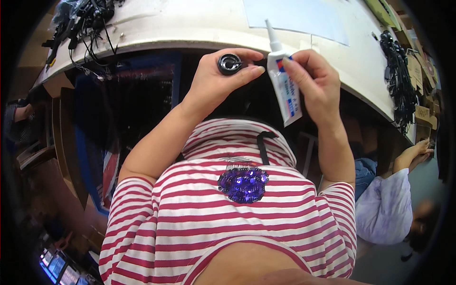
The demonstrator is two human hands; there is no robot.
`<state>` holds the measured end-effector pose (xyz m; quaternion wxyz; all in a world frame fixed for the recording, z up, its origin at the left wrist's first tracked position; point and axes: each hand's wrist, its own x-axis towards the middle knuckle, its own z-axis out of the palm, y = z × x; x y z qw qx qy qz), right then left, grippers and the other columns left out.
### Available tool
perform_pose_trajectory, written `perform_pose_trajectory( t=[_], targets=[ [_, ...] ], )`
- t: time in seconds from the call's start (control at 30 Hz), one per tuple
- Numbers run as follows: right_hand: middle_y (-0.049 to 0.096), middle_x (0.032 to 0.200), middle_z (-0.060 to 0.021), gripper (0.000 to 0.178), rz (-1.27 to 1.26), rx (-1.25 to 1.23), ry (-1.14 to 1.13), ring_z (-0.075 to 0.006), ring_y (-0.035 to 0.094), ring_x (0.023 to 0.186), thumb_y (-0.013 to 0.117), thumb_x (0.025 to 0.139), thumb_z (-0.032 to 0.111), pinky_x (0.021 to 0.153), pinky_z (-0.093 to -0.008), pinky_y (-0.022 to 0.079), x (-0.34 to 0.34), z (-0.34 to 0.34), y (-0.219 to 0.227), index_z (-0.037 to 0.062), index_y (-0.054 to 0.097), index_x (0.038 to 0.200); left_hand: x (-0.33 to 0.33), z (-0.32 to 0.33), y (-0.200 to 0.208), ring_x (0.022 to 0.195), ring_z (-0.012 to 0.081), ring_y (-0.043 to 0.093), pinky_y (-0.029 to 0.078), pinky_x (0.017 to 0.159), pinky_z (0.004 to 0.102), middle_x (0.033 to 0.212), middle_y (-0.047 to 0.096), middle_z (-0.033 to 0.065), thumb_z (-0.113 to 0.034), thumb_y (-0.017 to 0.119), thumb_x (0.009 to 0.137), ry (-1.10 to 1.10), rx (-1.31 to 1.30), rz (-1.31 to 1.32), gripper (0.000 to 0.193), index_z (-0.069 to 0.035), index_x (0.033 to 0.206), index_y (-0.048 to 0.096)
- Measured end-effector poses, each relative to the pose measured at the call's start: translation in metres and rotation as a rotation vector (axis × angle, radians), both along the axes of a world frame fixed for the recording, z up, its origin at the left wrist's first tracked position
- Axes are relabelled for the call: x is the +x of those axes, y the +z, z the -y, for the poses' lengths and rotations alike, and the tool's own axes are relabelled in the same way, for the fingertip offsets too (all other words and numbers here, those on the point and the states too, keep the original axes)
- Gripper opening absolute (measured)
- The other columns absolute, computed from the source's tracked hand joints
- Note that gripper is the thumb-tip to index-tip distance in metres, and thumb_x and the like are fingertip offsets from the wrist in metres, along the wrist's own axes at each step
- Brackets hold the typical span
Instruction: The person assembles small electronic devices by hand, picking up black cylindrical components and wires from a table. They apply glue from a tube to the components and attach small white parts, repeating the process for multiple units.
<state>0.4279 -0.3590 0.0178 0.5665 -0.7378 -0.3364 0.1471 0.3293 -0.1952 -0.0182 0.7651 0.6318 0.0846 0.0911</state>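
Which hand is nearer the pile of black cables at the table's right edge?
Right. The right hand, holding a white glue tube, is closer to the cables; the left hand is farther.

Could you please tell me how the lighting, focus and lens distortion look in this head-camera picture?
Head view: strong fisheye, so the white table edge bows and the corners go black; bright, even light on the table, deep shadow under it; the left hand with the black ring and the right hand with the glue tube are sharp; the rim areas are dark and soft.

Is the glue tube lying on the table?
No, the right hand holds the white glue tube up in the air, beside the left hand with its black ring.
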Motion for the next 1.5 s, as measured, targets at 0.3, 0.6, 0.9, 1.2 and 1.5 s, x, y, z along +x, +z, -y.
perform_pose_trajectory(
  t=[0.3, 0.6, 0.9, 1.2, 1.5],
  targets=[
    [0.059, 0.063, -0.0054, 0.016, 0.095, -0.025, -0.047, -0.0087, 0.055, 0.054, 0.06, 0.084, 0.018, 0.048, -0.0211, 0.043, -0.029, 0.001, -0.04, 0.0022, 0.058, 0.081, -0.008, 0.005, -0.01, 0.079, 0.0112, 0.061, 0.049, 0.071, 0.0215, 0.087, 0.064, 0.0085, -0.006, 0.069, 0.074, -0.074, -0.035, -0.075, 0.027, 0.002, 0.099, 0.061],
    [0.057, 0.06, -0.0077, 0.022, 0.251, -0.118, -0.037, -0.0181, 0.058, 0.051, 0.063, 0.081, 0.024, 0.046, -0.0256, 0.044, -0.031, 0.002, -0.046, 0.0038, 0.055, 0.079, -0.009, 0.008, -0.008, 0.072, 0.0085, 0.059, 0.048, 0.067, 0.02, 0.078, 0.064, 0.0064, -0.008, 0.071, 0.071, -0.124, 0.005, -0.233, 0.026, 0.003, 0.093, 0.063],
    [0.056, 0.059, -0.0084, 0.02, 0.163, -0.054, -0.001, -0.0182, 0.057, 0.05, 0.059, 0.084, 0.023, 0.045, -0.026, 0.042, -0.041, 0.004, -0.048, 0.0039, 0.058, 0.079, -0.014, 0.013, -0.008, 0.068, 0.0068, 0.058, 0.047, 0.063, 0.0193, 0.074, 0.062, 0.0046, -0.008, 0.072, 0.07, -0.12, 0.044, -0.192, 0.025, 0.003, 0.09, 0.063],
    [0.053, 0.057, -0.0077, 0.018, 0.142, 0.034, 0.03, -0.014, 0.052, 0.046, 0.06, 0.084, 0.019, 0.043, -0.0241, 0.039, -0.046, 0.006, -0.051, 0.0023, 0.058, 0.076, -0.018, 0.014, -0.008, 0.062, 0.0048, 0.054, 0.044, 0.058, 0.0175, 0.07, 0.061, 0.0032, -0.011, 0.074, 0.069, -0.133, 0.067, -0.152, 0.025, 0.003, 0.088, 0.064],
    [0.05, 0.054, -0.0063, 0.022, 0.16, 0.043, 0.036, -0.0117, 0.05, 0.044, 0.061, 0.083, 0.018, 0.041, -0.0231, 0.037, -0.046, 0.004, -0.05, 0.0022, 0.054, 0.069, -0.02, 0.015, -0.009, 0.06, 0.0048, 0.054, 0.043, 0.054, 0.017, 0.066, 0.06, 0.0023, -0.012, 0.074, 0.069, -0.117, 0.066, -0.129, 0.024, 0.003, 0.085, 0.064]
  ],
)
